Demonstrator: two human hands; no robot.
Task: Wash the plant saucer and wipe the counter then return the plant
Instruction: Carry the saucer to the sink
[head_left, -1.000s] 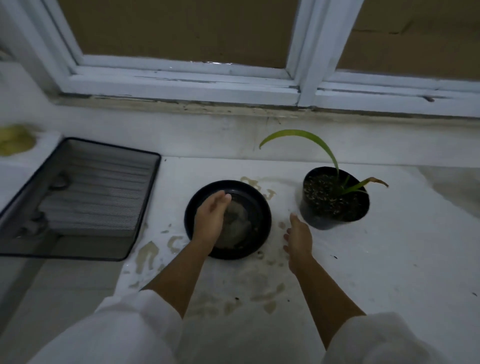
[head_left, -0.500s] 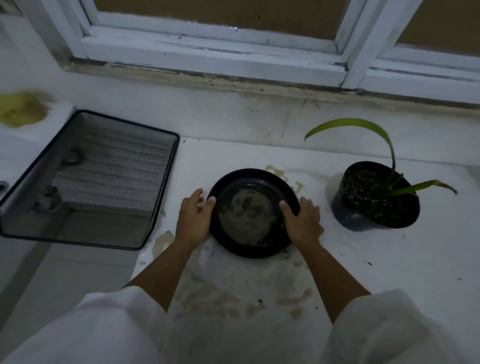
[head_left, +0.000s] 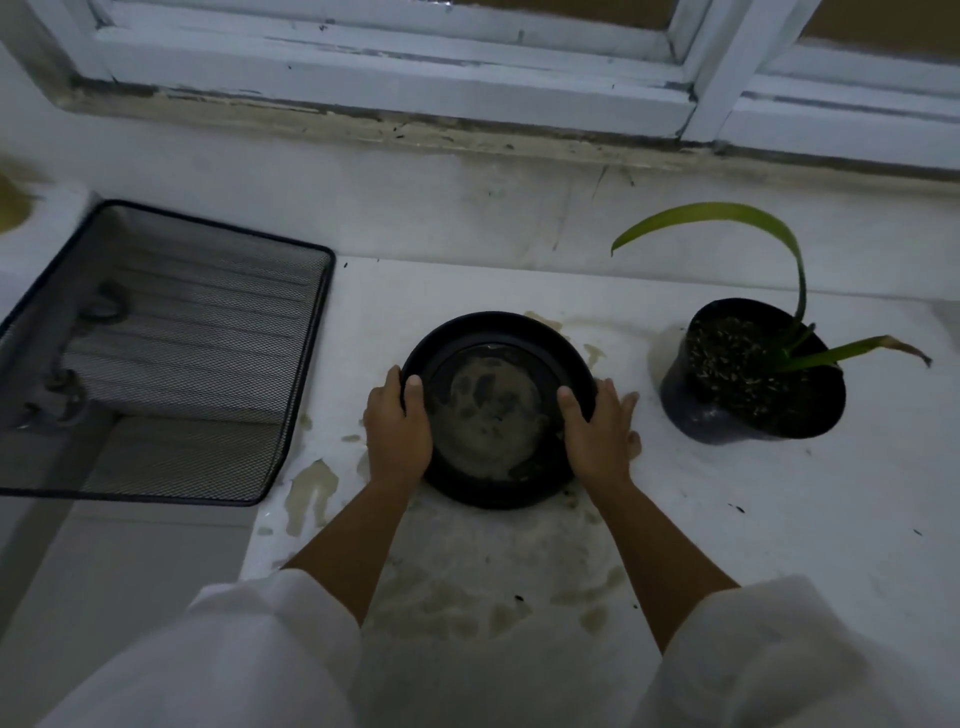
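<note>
A round black plant saucer with muddy water in its bottom sits on the white counter. My left hand grips its left rim, thumb over the edge. My right hand grips the right rim the same way. The potted plant, a black pot of soil with long green leaves, stands on the counter to the right of the saucer, apart from it.
A black wire-mesh tray sits over the sink at the left. Brown water stains mark the counter around and in front of the saucer. A white window frame and a dirty sill run along the back.
Both hands have closed further on the saucer's rim, thumbs now hooked inside. A second ago the left hand lay over the saucer and the right rested on the counter.
</note>
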